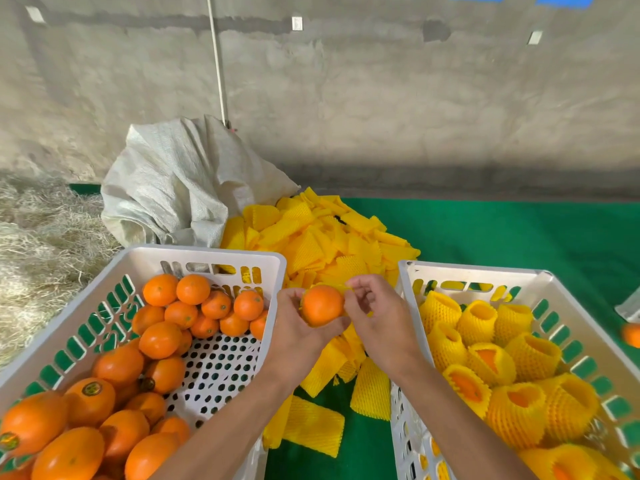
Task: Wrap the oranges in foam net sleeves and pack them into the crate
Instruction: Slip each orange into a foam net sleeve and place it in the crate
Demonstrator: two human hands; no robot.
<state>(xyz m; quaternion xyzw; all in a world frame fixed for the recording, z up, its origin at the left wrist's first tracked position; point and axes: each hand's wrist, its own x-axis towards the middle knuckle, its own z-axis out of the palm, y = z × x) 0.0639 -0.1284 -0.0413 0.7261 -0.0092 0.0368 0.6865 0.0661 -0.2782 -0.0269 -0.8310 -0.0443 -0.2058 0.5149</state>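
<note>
My left hand (298,336) cups an orange (322,304) from below, between the two crates. My right hand (377,317) pinches the yellow foam net sleeve (341,288) at the orange's upper right edge; most of the sleeve is hidden behind the fruit. The white crate on the left (221,252) holds several bare oranges (159,339). The white crate on the right (474,271) holds several oranges wrapped in yellow sleeves (485,362).
A pile of flat yellow foam sleeves (322,237) lies on the green mat (519,230) behind and under my hands. A grey woven sack (180,181) slumps behind the left crate. Straw (41,237) covers the ground at left. One loose orange (632,334) lies at the right edge.
</note>
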